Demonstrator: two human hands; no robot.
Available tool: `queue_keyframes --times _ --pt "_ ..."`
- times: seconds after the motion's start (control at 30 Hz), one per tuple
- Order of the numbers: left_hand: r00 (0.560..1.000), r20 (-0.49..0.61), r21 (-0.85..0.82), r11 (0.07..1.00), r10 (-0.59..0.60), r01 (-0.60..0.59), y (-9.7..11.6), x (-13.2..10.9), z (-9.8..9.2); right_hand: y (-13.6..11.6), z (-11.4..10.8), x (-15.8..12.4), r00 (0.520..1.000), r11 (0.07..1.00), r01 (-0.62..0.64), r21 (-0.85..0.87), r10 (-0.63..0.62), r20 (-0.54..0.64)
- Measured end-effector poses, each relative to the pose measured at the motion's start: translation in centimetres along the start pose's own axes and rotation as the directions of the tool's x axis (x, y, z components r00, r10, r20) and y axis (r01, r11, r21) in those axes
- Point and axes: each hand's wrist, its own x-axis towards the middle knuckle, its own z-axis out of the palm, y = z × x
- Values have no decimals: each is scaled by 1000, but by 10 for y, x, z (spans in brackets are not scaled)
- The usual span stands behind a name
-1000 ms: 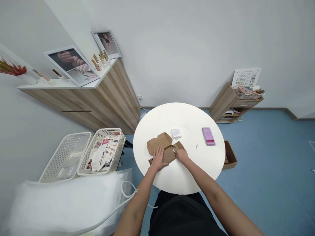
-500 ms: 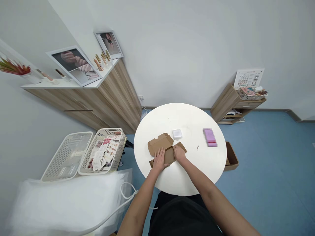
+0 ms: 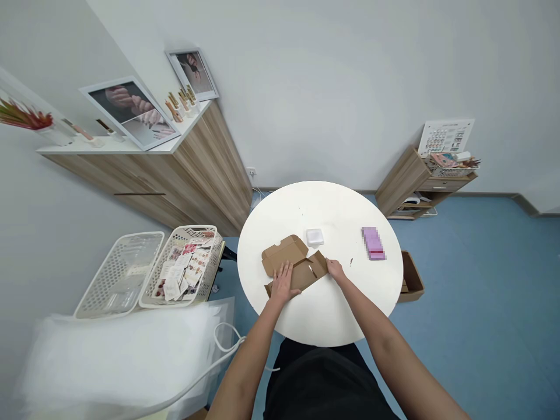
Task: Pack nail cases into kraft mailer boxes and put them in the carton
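An unfolded brown cardboard box (image 3: 306, 275) lies on the round white table (image 3: 350, 315). Its lid part, with a notched edge, spreads out at the upper left. My left hand (image 3: 282, 284) rests flat on the box near its middle, fingers extended. At the right end of the box, my right hand (image 3: 335, 269) pinches the cardboard edge. Just beyond the box is a small clear or white packet (image 3: 314, 237). A purple item (image 3: 373, 243), blurred by pixels, lies farther right.
Left of the table stand a basket of printed packets (image 3: 186, 265), another white basket (image 3: 118, 277) and a stack of white translucent sheets (image 3: 122, 361) with a cable. An open carton (image 3: 411, 277) is on the floor at right. A wooden cabinet (image 3: 210, 169) stands behind left.
My right hand has moved right, from the middle of the box to its right end, uncovering a slot in the cardboard. My left hand stays in place.
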Motion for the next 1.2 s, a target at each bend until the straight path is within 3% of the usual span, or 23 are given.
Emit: queue_keyframes --times 0.2,0.33,0.6,0.87,1.07,1.2 --pt "1000 2 -11 1000 -14 14 2 -1 0 -8 4 -13 994 994 96 53 -98 48" --pt "1000 -5 -1 1000 -15 15 2 -1 0 -17 15 -26 975 975 218 -42 -215 58" --pt "1000 6 -7 1000 -2 2 3 -1 2 -38 38 -24 989 924 150 -351 -144 43" --pt "1000 14 -18 999 28 -28 3 -3 6 -47 32 -11 989 874 128 -469 -79 124" --pt "999 35 -11 999 30 -30 4 -4 3 -42 34 -14 986 846 161 -508 -114 122" --pt "991 63 -4 993 119 -119 -3 3 -4 -36 29 -25 980 840 201 -503 -176 96"
